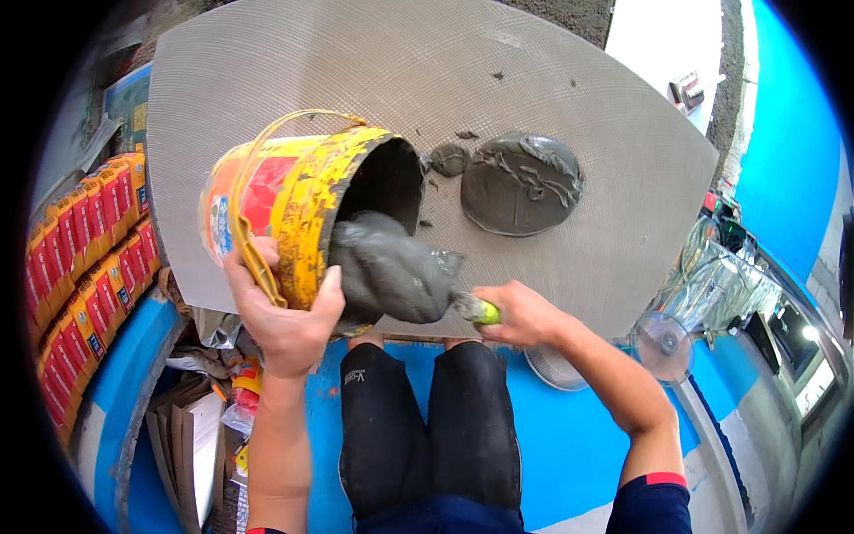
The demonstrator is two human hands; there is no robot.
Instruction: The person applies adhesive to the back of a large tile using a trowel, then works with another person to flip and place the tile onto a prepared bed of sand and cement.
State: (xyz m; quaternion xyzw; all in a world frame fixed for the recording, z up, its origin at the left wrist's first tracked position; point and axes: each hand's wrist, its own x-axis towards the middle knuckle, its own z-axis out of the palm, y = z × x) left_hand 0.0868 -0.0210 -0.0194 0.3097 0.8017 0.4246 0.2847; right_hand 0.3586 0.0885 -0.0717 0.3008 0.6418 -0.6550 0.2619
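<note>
The blade of the green-handled trowel [476, 309] is buried under grey mortar, so its shape cannot be told. The yellow plastic bucket's [294, 200] inside is dark. Far right, small objects [688, 91] on the floor blur.

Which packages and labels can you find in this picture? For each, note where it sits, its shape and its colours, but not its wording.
Yellow bucket: tilted in the left hand, round, with a red, orange and blue printed label on its side.
Stacked bags: far left, curved rows, red and orange with small blue patches.
Cardboard sheets: lower left on the floor, flat, brown and white.
No screens or signs show clearly.
</note>
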